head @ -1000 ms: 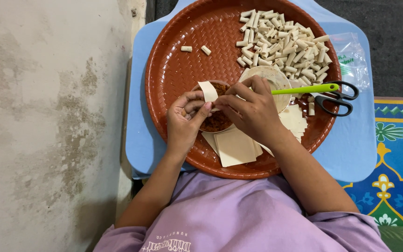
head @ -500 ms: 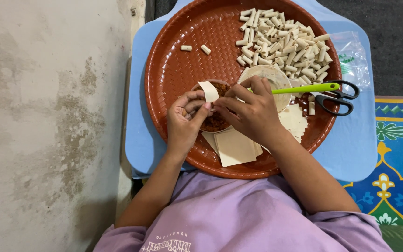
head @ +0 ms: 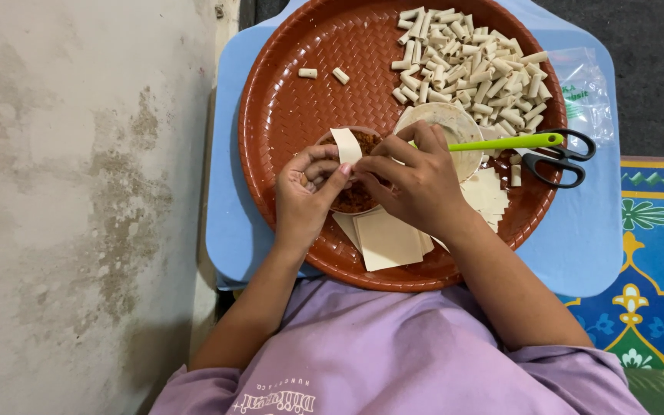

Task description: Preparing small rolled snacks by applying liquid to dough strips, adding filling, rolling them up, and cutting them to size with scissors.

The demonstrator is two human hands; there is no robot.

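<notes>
Rolling a wrapper strip [head: 345,144] over the filling bowl [head: 351,196], left hand [head: 305,196] and right hand [head: 409,180] close together, fingertips pinched on it

Best kept tight and even, I judge: thumbs pressing the strip's lower end while its free end stands up above the bowl of brown mince. On the tray [head: 286,100], a heap of finished rolls [head: 466,65] lies at the far right, two strays [head: 324,74] apart; a shallow pale dish [head: 443,127], contents unclear, sits beside green-handled scissors [head: 536,146]; a wrapper stack [head: 386,238] lies under the wrists

Stained grey concrete floor [head: 78,192], blue patterned mat [head: 655,269], dark ground [head: 655,46]
</notes>
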